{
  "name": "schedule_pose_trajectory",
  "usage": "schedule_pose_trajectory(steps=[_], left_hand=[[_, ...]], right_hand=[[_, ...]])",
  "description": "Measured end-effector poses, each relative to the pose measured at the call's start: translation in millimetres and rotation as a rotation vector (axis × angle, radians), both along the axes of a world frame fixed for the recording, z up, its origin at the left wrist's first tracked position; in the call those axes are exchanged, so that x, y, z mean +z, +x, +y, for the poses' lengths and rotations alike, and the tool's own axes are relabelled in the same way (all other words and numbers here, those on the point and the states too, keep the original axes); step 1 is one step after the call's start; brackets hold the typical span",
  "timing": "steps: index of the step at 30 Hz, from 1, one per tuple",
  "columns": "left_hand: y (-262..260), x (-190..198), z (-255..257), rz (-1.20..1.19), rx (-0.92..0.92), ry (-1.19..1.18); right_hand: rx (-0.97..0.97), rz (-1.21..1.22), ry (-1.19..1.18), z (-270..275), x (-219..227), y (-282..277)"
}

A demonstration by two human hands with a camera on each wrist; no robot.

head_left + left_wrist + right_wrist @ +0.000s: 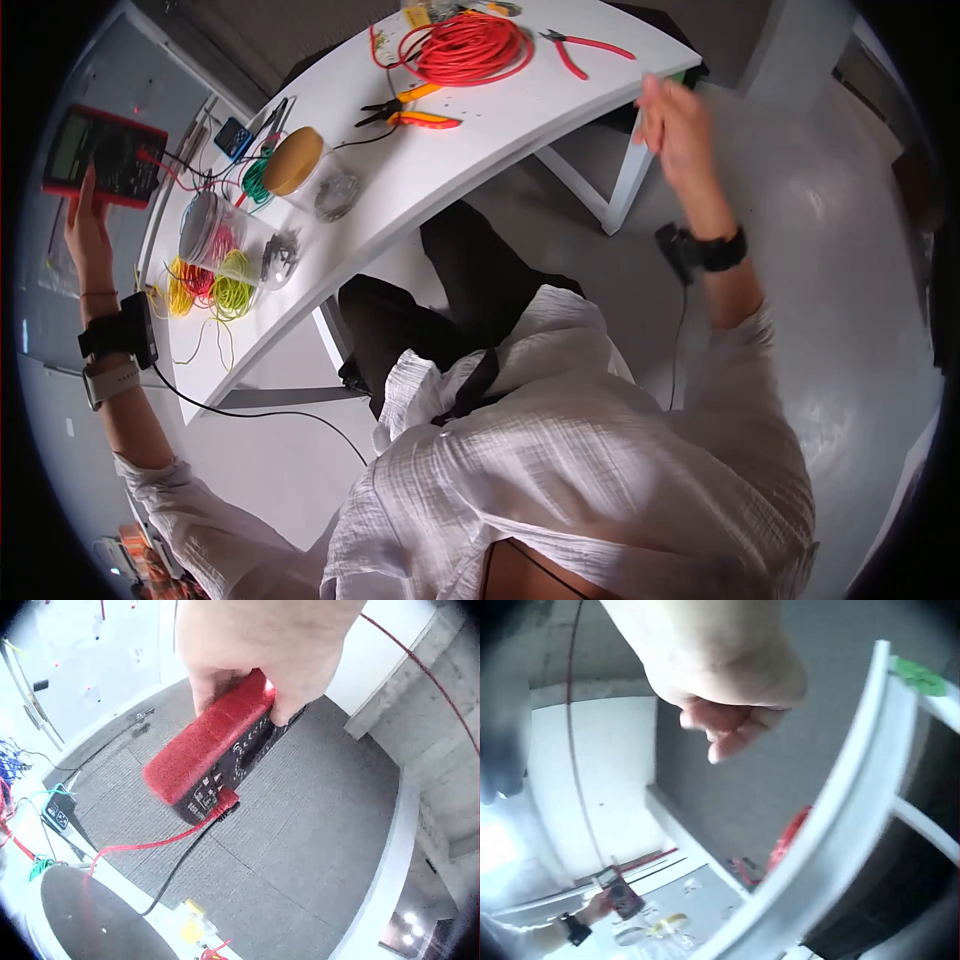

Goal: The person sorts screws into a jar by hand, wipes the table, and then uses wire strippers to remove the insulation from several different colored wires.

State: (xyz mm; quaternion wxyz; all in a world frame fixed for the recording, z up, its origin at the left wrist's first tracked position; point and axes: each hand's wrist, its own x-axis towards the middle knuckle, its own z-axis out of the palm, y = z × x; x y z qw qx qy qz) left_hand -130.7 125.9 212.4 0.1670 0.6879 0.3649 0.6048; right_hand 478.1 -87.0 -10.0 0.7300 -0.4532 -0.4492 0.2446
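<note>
In the head view, my left hand [90,237] holds up a red and black multimeter [118,158] beyond the table's left side, thumb lying on its front face. In the left wrist view, the fingers grip the multimeter's red case [214,739], and a red lead [150,844] and a black lead [184,866] come out of its lower end. My right hand [677,130] is raised past the table's right end. Its fingers are loosely curled in the right wrist view, with nothing seen in them. Nearest to it on the table are red-handled cutters [600,46].
A coil of red cable [470,48] and yellow-orange pliers [415,112] lie on the white table [420,165]. At its left stand a jar with a tan lid [295,160] and another clear jar [210,235], near yellow wire [180,290] and a small blue device [234,138].
</note>
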Motion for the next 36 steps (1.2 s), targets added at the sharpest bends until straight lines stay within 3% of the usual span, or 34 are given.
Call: schedule_pose_trajectory(steps=[2,5,7,9,13,15,17,19,21,23,25,27,29,31,33,35,36], left_hand=[[-6.7,1.2,1.7,-0.004,-0.012,-0.031],[-13.3,9.8,6.9,-0.027,-0.034,-0.049],[-2.9,15.6,5.7,-0.071,-0.046,-0.077],[7.7,12.5,-2.0,-0.082,0.033,-0.059],[-3.9,18.2,6.4,-0.06,0.051,-0.073],[-2.9,15.3,9.6,-0.049,0.056,-0.07],[-3.0,10.7,14.1,-0.066,0.038,-0.068],[-1.2,8.6,16.7,-0.078,0.026,-0.072],[7.4,4.7,17.1,-0.049,-0.016,-0.123],[19.2,-0.5,12.8,-0.064,-0.005,-0.149],[26.0,-5.4,15.6,-0.06,0.013,-0.158],[10.8,-8.7,31.9,-0.037,0.029,-0.17],[4.6,-8.2,41.3,-0.024,0.038,-0.163],[18.6,-11.0,31.1,-0.021,0.013,-0.217],[15.7,-15.6,38.6,-0.025,0.034,-0.242],[22.0,-14.8,42.3,-0.014,0.091,-0.318],[23.1,-13.5,46.5,-0.024,0.099,-0.314]], right_hand=[[-0.127,0.342,-0.077,-7.4,-68.3,11.3],[-0.149,0.417,-0.488,-18.1,-178.4,25.0],[0.027,0.519,-0.646,-22.3,-266.6,37.4],[-0.108,0.245,-0.949,-19.6,-305.3,31.1],[-0.24,0.247,-0.851,-30.5,-368.6,18.6],[-0.168,-0.716,-0.706,-30.2,-420.3,48.8],[0.127,-0.963,-1.043,-36.3,-408.0,65.0],[-0.005,0.038,-1.145,-57.2,-365.5,49.8],[-0.044,0.315,-1.247,-61.5,-381.6,60.5],[-0.055,0.326,-1.211,-69.9,-404.3,78.4],[-0.077,0.34,-1.166,-79.1,-399.8,94.1],[-0.079,-0.16,-0.7,-83.6,-372.9,109.3],[-0.173,-0.095,-0.874,-68.2,-269.5,98.1],[-0.356,-0.438,-0.543,-55.1,-182.6,82.5],[-0.419,-0.451,-0.364,-35.5,-98.7,74.6],[-0.386,-0.306,-0.135,-6.6,-31.0,71.2],[-0.398,-0.441,-0.097,9.5,8.6,56.6]])
